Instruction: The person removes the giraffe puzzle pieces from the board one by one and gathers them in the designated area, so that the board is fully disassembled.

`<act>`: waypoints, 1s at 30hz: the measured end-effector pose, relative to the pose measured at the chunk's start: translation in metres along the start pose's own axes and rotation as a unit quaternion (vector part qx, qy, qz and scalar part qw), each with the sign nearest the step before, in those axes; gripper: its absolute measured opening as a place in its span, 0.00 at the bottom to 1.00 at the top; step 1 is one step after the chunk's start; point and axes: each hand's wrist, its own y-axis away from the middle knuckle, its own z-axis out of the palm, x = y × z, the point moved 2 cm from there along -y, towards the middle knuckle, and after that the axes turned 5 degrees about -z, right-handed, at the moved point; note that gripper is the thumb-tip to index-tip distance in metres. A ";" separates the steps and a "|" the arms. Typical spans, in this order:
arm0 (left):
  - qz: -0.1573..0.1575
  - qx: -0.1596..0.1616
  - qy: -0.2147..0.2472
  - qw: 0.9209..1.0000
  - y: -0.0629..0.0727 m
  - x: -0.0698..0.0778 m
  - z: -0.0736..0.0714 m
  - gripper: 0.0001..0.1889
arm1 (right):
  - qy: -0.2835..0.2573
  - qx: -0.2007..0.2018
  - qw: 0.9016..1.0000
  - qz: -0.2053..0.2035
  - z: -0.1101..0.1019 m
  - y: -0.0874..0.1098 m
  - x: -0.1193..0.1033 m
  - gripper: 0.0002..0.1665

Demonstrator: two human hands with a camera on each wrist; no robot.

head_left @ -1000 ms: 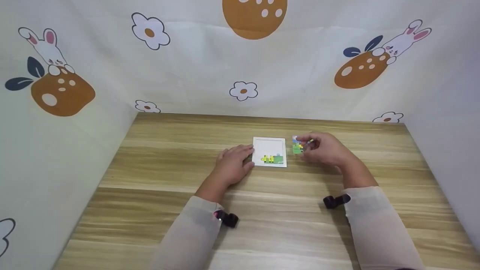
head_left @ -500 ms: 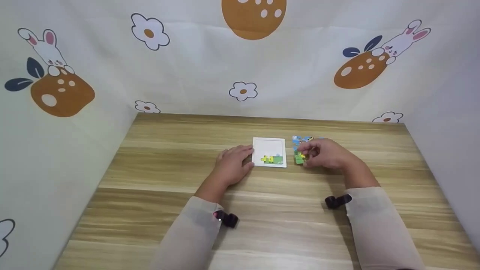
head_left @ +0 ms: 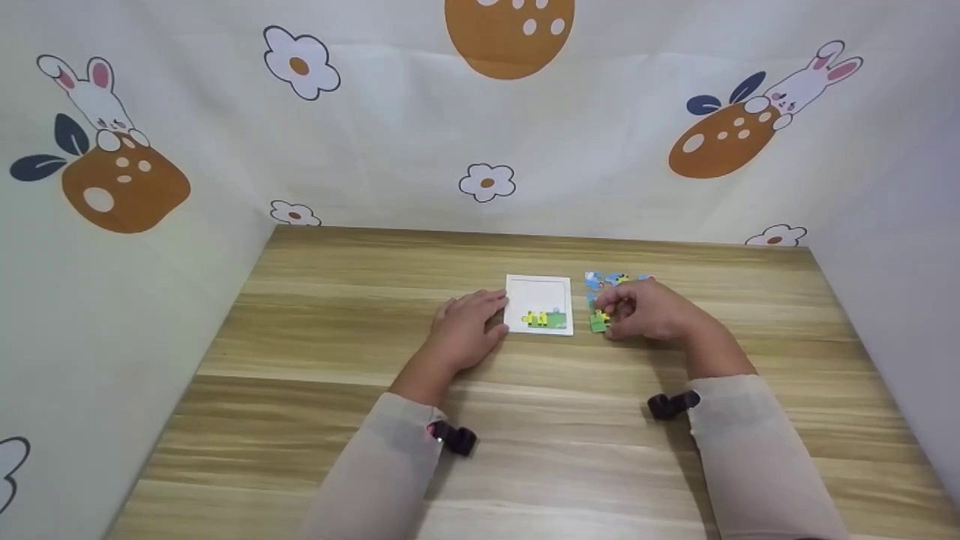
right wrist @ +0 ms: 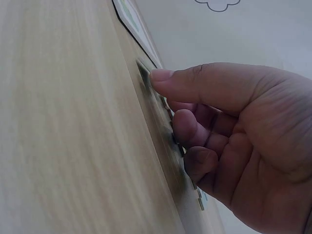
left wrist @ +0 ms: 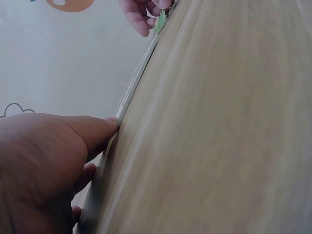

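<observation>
A square white puzzle tray lies on the table, with green and yellow puzzle pieces set along its near right part. My left hand rests at the tray's left side, fingertips and thumb touching its edge. Right of the tray, my right hand pinches a green and yellow puzzle piece between thumb and fingers. In the left wrist view this green piece stands tilted at the fingertips. The right hand hides part of the piece and of what lies under the palm.
Loose blue puzzle pieces lie just beyond the right hand, partly covered by it. Behind the wood-grain table hangs a printed cloth, with pale side walls left and right.
My right hand has come nearer to me with the green piece, uncovering loose blue pieces behind it. The left hand and the tray have stayed in place.
</observation>
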 end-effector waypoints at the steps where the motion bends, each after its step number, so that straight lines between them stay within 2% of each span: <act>1: 0.000 -0.001 0.000 1.000 0.000 0.000 0.000 0.29 | 0.001 -0.002 1.000 0.001 0.000 0.000 0.000 0.25; 6: -0.001 -0.002 0.003 1.000 0.001 0.001 0.000 0.29 | 0.018 -0.003 1.000 0.004 0.000 0.001 -0.002 0.26; 14: 0.003 0.002 0.014 1.000 0.003 0.001 -0.001 0.28 | 0.050 0.029 0.998 0.019 -0.002 0.000 -0.012 0.27; 30: 0.008 -0.001 0.003 1.000 0.001 0.001 -0.002 0.28 | 0.041 0.008 0.999 -0.012 0.041 -0.033 -0.069 0.26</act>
